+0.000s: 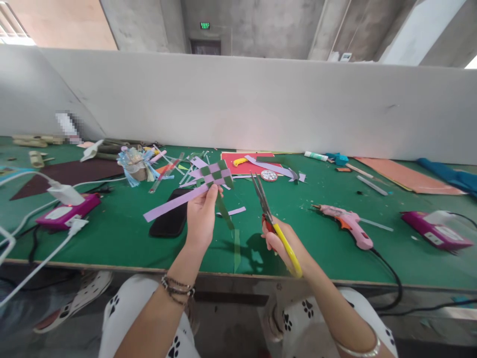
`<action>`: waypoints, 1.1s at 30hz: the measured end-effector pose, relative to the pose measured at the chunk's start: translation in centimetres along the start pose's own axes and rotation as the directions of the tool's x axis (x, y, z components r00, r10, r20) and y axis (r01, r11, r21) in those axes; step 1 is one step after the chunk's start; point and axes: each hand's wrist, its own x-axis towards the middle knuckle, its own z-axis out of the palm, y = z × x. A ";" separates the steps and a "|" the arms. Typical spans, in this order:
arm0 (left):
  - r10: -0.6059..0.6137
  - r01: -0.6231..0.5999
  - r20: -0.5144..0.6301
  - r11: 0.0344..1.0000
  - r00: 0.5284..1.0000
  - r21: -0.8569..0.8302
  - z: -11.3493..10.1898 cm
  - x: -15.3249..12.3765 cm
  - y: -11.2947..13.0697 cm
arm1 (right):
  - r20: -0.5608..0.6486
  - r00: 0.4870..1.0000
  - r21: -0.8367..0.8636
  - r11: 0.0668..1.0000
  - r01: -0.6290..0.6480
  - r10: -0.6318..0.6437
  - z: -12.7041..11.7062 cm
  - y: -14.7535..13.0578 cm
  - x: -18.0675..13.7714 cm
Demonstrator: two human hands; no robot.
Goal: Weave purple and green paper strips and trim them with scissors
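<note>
My left hand [201, 219] is closed on a woven patch of purple and green paper strips [213, 175], held up above the green table [320, 248]. Long purple and green strip ends stick out from the weave. My right hand [285, 246] grips scissors with red and yellow handles [268, 214]. Their blades are nearly closed and point up toward the weave, a little to its right and not touching it.
A black phone [169, 219] lies under the left hand. A pink glue gun [346, 223] with a black cord lies to the right. Purple devices [67, 211] [432, 231], white cables, red paper [249, 163] and loose strips are scattered about. A white wall bounds the table's far side.
</note>
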 end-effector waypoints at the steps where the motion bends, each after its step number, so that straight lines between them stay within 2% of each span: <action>1: -0.012 0.012 -0.009 1.000 1.000 -0.023 0.0 0.0 0.1 | 0.000 1.000 -0.001 1.000 -0.002 0.002 0.0 0.0 0.0; 7: -0.151 0.143 -0.045 0.978 0.987 -0.155 0.8 -0.6 1.3 | 0.002 1.000 0.025 1.000 0.016 -0.016 0.1 -0.1 -0.1; 13: -0.258 0.238 -0.066 0.946 0.964 -0.219 1.2 -0.8 1.9 | 0.013 1.000 0.100 0.995 -0.009 0.008 0.3 -0.2 0.0; 19: -0.182 0.183 0.025 0.961 0.983 -0.207 0.8 -0.4 1.8 | 0.012 1.000 0.076 0.997 -0.024 0.023 0.2 -0.2 -0.1; 23: -0.136 0.140 0.032 0.977 0.990 -0.160 0.3 -0.1 1.6 | -0.008 1.000 0.081 0.997 -0.007 0.008 0.1 0.1 -0.1; 28: -0.132 0.135 0.048 0.989 0.990 -0.062 0.1 0.0 1.4 | -0.022 1.000 0.060 0.998 0.012 -0.011 0.2 -0.1 0.0; 33: -0.162 0.161 0.113 0.987 0.980 0.020 0.3 -0.1 0.9 | 0.004 1.000 0.053 0.999 -0.001 0.001 0.1 -0.2 -0.2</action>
